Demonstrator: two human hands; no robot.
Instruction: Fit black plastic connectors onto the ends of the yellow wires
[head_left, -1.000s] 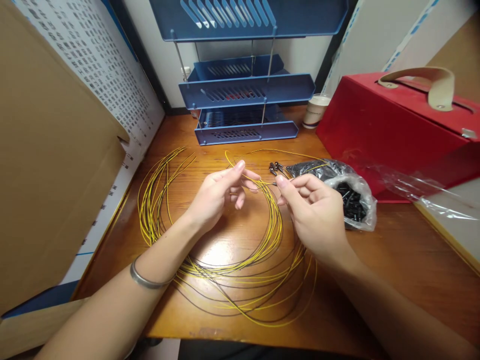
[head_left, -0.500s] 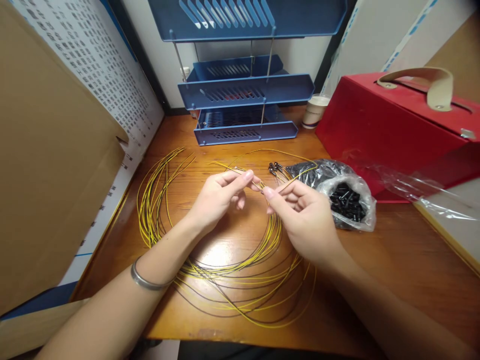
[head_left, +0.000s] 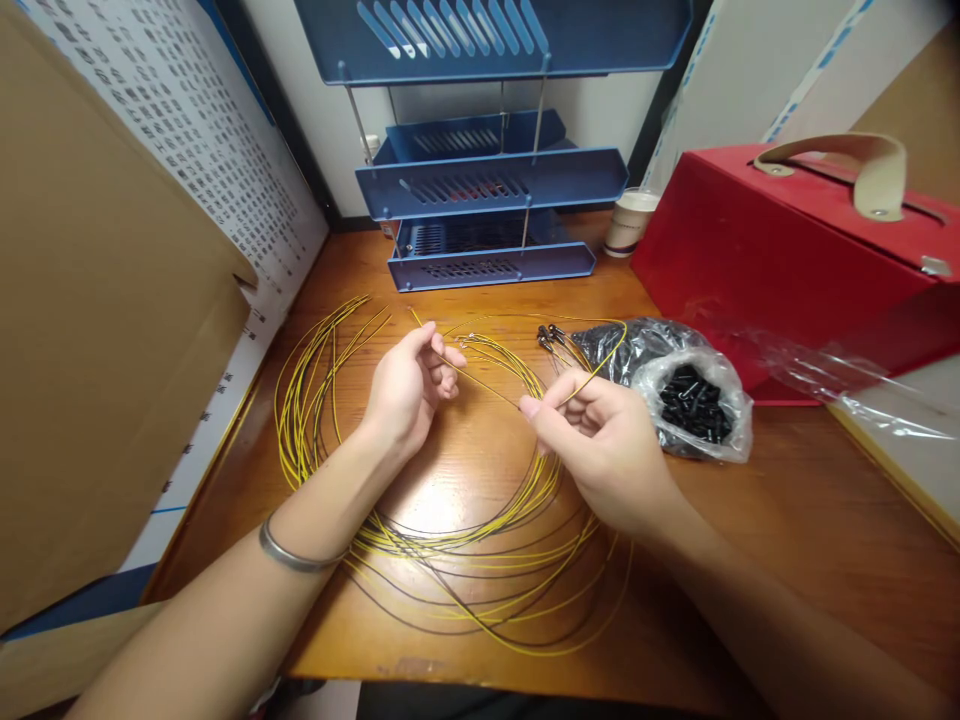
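A thin yellow wire (head_left: 484,386) is stretched between my two hands above the table. My left hand (head_left: 411,385) has its fingers curled round this wire, and a short end sticks out beyond the thumb. Thumb and forefinger of my right hand (head_left: 600,430) pinch the same wire further along. From there it loops up and back over the table. Beneath the hands lies a large coil of yellow and dark wires (head_left: 465,545), its ends fanned out at the left and at the back. My left forearm partly covers the coil.
A clear plastic bag of small black pieces (head_left: 694,405) sits to the right, with black-tipped wires (head_left: 553,338) beside it. Behind stand a blue tray rack (head_left: 491,265), a paper cup (head_left: 630,222) and a red box (head_left: 787,260). A cardboard panel (head_left: 112,300) rises at the left.
My hands have drawn apart, the left one moving left and turning palm inward. A length of wire now shows between them. The back ends of the coil are uncovered.
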